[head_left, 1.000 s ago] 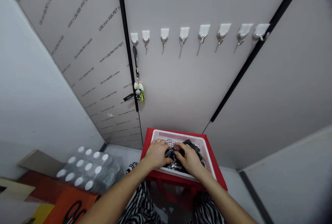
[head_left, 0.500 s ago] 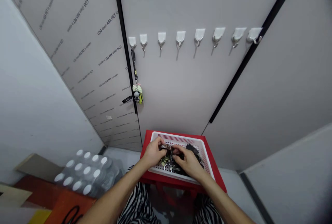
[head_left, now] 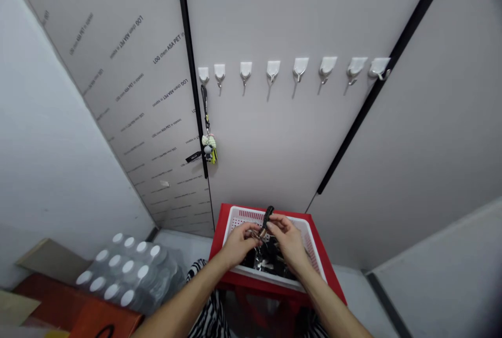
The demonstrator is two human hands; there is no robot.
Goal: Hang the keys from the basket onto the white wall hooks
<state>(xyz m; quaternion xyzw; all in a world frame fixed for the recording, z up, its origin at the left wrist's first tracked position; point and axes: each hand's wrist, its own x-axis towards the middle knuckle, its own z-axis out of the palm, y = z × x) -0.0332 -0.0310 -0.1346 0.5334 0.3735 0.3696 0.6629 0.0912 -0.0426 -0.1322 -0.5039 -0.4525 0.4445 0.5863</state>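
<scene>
Both my hands have come up a little out of the white basket (head_left: 311, 236), and now a black strap (head_left: 267, 216) pokes up between them. My left hand (head_left: 240, 239) pinches the shiny metal bit at the low end of the strap, fingers tight together. My right hand (head_left: 289, 237) pinches the strap just beside it, thumb and fingers closed on it. The strap is up in the air, just over the back part of the basket, and its top end points at the wall. More dark straps and shiny rings lie in a pile (head_left: 266, 262) in the basket under my hands. The basket sits on a red stand (head_left: 335, 286). On the wall above is a row of white hooks (head_left: 273, 68). One strap with a little toy (head_left: 209, 142) hangs from the hook at the left end. A pack of bottles (head_left: 125, 270) with white caps stands on the floor at my left.
</scene>
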